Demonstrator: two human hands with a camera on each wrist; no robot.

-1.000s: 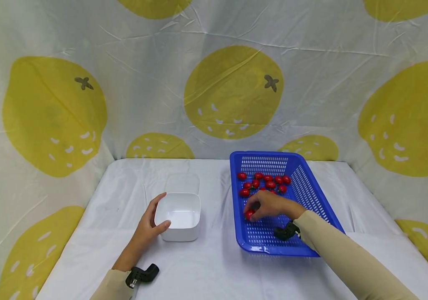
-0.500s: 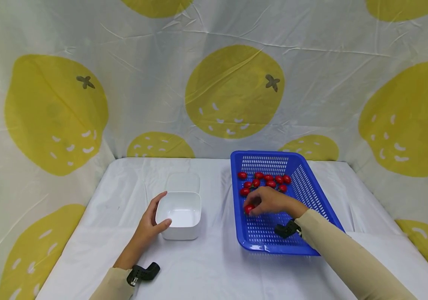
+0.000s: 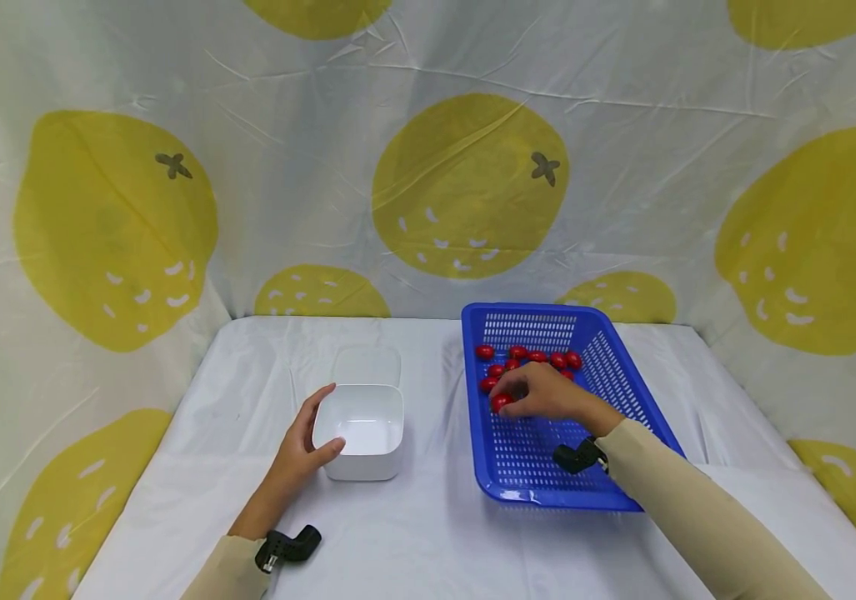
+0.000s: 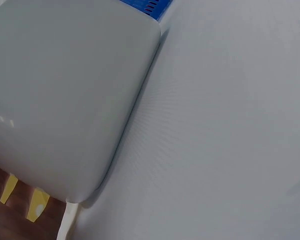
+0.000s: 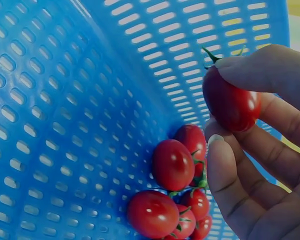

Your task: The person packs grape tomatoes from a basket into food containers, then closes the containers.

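My right hand pinches a red cherry tomato between thumb and fingers inside the blue basket. Its green stem shows in the right wrist view, where the tomato is held above the basket floor. Several more cherry tomatoes lie in the far part of the basket, some hidden by my hand. On the left, my left hand holds a white square container, thumb at its near rim and fingers around its left side. The container's visible inside holds nothing.
A clear lid lies flat just behind the container. A white cloth covers the table. Behind the table hangs a curtain with yellow lemon prints.
My right hand has moved slightly away from me and up with the cherry tomato between its fingers. My left hand stays on the container.
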